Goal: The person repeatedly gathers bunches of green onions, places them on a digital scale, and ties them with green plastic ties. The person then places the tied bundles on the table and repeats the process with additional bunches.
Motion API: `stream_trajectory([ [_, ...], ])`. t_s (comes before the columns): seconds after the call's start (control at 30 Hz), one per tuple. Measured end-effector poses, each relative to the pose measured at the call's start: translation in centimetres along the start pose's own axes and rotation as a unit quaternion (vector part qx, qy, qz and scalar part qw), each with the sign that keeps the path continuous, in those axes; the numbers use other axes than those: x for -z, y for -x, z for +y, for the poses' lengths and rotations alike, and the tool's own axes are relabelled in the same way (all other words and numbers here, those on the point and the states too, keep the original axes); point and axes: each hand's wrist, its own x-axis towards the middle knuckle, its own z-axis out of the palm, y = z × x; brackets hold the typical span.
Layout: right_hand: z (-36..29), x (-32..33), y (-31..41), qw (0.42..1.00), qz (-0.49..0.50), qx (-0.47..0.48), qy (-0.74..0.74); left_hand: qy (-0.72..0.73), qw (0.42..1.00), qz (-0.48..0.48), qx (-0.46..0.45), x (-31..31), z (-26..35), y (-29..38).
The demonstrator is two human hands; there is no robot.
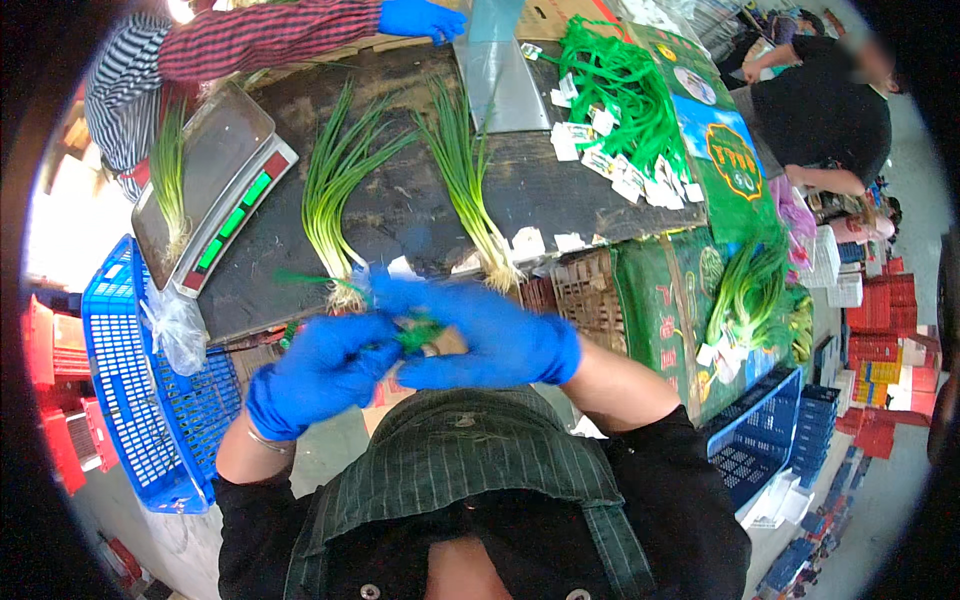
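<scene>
Both my hands wear blue gloves and meet in front of my chest, at the near edge of the dark table [390, 225]. My left hand [326, 371] has its fingers closed around a piece of green mesh netting [418, 334]. My right hand [487, 334], blurred, is beside it with thumb and fingers spread around the netting; whether it grips the mesh cannot be told. Just beyond my hands, one bunch of green onions [326, 195] lies roots towards me. A second bunch [465, 180] lies to its right. Another bunch [171, 180] rests on a digital scale [217, 172].
A pile of green mesh strips [622, 97] with white tags lies right of a metal stand [499, 86]. Tagged onions [750, 300] lie on green cartons [652, 322]. Blue crates stand at left [127, 375] and right [757, 435]. A co-worker's gloved hand [424, 19] touches the stand.
</scene>
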Motion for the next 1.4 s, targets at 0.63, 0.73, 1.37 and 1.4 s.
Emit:
stream_trajectory([
  [0.63, 18.8, 6.7, 8.2, 0.918, 0.233, -0.140, 0.289, -0.092, 0.971, 0.209, -0.078, -6.6, -14.1, -19.0],
  [0.73, 19.3, 5.5, 8.1, 0.915, 0.241, -0.120, 0.301, -0.139, 0.949, 0.275, -0.070, -7.9, -15.3, -19.5],
  [1.37, 3.3, 18.7, 19.8, 0.964, 0.055, -0.247, 0.087, -0.170, 0.911, 0.352, -0.128, 3.7, -14.4, -4.5],
  [1.4, 3.2, 19.3, 20.8, 0.961, 0.086, -0.252, 0.082, -0.138, 0.924, 0.334, -0.125, 4.3, -15.0, -4.4],
])
